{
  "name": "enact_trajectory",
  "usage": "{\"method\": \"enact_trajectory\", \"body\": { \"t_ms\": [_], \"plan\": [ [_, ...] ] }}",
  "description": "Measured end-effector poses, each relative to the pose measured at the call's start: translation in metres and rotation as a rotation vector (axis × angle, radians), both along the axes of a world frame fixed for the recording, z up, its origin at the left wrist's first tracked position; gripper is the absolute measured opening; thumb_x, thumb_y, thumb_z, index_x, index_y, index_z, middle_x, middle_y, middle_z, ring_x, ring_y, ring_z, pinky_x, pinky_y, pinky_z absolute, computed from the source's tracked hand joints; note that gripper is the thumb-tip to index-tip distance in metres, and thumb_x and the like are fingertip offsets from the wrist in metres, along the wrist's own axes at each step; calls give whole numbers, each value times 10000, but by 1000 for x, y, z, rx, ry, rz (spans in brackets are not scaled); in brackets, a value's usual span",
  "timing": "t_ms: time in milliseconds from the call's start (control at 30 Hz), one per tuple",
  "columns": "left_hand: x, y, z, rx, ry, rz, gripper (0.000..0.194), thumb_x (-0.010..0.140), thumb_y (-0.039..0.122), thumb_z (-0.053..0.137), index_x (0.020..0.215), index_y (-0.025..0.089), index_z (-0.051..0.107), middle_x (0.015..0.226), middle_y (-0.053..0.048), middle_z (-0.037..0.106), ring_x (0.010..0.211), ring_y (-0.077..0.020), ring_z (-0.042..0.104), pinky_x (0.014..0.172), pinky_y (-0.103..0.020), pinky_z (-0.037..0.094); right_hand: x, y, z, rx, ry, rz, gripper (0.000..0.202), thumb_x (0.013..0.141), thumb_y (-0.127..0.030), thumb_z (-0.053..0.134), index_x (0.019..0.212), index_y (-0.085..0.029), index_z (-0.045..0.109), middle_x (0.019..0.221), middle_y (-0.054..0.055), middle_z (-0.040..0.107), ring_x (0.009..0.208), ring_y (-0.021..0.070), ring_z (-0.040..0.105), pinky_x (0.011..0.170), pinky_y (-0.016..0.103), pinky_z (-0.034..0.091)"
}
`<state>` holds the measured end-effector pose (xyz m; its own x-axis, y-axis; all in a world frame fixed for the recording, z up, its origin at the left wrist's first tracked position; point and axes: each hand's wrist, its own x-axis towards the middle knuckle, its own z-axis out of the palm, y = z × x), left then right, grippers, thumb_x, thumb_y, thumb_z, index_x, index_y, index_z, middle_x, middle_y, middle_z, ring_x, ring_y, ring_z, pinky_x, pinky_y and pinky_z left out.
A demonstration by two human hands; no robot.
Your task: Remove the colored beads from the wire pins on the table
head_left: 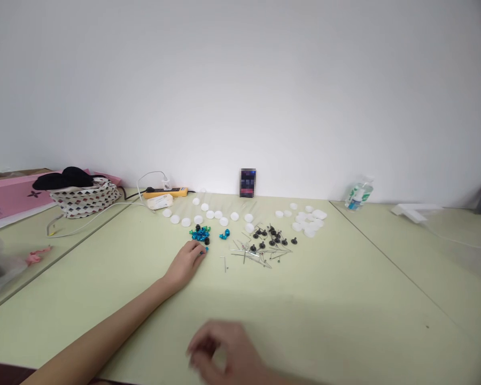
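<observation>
My left hand [184, 264] rests on the green table with its fingers together at a small blue piece [204, 250]. Just beyond it lies a pile of blue and green pieces [200, 234] with a few black ones, and another blue piece [225, 234] sits to the right. Blurred by motion, my right hand [226, 350] is curled above the table near the front edge; whether anything is in its fingers is unclear. Several black parts [272, 242] and thin metal rods [260, 256] are scattered right of centre.
White round caps [223, 221] on clear tubes lie behind the pile, more white caps [308, 222] at right. A phone [247, 183] leans on the wall. A power strip [176, 192], a basket [86, 198] and a bottle [359, 195] stand along the back.
</observation>
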<state>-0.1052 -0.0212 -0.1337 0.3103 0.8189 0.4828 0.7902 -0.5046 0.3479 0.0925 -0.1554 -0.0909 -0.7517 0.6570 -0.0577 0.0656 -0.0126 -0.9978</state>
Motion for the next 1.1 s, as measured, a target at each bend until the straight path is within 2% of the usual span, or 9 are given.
{"method": "enact_trajectory", "body": {
  "t_ms": [33, 67, 133, 233, 333, 500, 767, 967, 1100],
  "plan": [
    [1, 0, 0, -5, -23, -9, 201, 894, 274, 343, 860, 213, 532, 937, -56, 520, 889, -190, 513, 792, -345, 444, 7, 19, -4, 73, -27, -126, 183, 826, -188, 509, 988, -249, 567, 978, 26, 558, 960, 181, 507, 903, 348, 385],
    [1, -1, 0, -13, -44, -16, 198, 894, 276, 342, 852, 213, 526, 928, -53, 519, 883, -188, 514, 789, -339, 443, 13, 38, -8, 267, -100, -276, 190, 806, -179, 518, 984, -227, 565, 934, 32, 563, 892, 176, 518, 872, 347, 398],
    [3, -2, 2, -37, -82, -18, 187, 892, 284, 347, 848, 211, 514, 902, -44, 519, 852, -181, 521, 769, -326, 446, 21, 72, -17, 524, -226, -443, 254, 784, -165, 527, 1034, -208, 549, 962, 47, 548, 802, 157, 517, 804, 323, 424],
    [4, -5, 4, -88, -126, 7, 156, 885, 297, 367, 899, 215, 499, 871, -29, 524, 791, -170, 529, 716, -309, 454, 25, 108, -28, 642, -368, -490, 381, 765, -204, 581, 1140, -190, 512, 1001, 67, 520, 778, 153, 521, 764, 297, 440],
    [4, -5, 4, -108, -163, 16, 180, 879, 284, 387, 1015, 219, 485, 913, -31, 536, 783, -161, 535, 712, -308, 463, 21, 126, -35, 721, -483, -460, 443, 763, -261, 611, 1190, -203, 509, 1004, 70, 517, 870, 183, 522, 788, 290, 428],
    [3, -3, 0, -105, -219, -30, 279, 877, 260, 392, 1131, 230, 502, 1038, -62, 516, 822, -157, 541, 716, -304, 481, 12, 138, -37, 767, -637, -416, 376, 797, -297, 581, 1161, -206, 553, 981, 70, 522, 856, 186, 533, 756, 281, 410],
    [9, -7, 6, -203, -397, 35, 236, 830, 268, 465, 1024, 230, 593, 973, -54, 558, 758, -145, 554, 674, -293, 491, 7, 158, -20, 726, -716, -349, 454, 787, -297, 580, 1228, -226, 503, 982, 77, 529, 850, 194, 540, 727, 281, 390],
    [14, -7, 3, -261, -538, 21, 229, 811, 284, 500, 1012, 216, 584, 968, -49, 582, 805, -148, 570, 747, -308, 497, 3, 167, -11, 643, -740, -295, 409, 755, -307, 621, 1148, -212, 554, 957, 70, 553, 869, 197, 544, 737, 282, 378],
    [16, -8, 1, -348, -593, 33, 244, 800, 302, 528, 1018, 198, 567, 908, -40, 607, 798, -148, 581, 768, -308, 492, 2, 173, -5, 616, -757, -271, 432, 705, -320, 669, 1102, -205, 545, 910, 55, 574, 845, 197, 547, 677, 266, 376]
  ]
}}
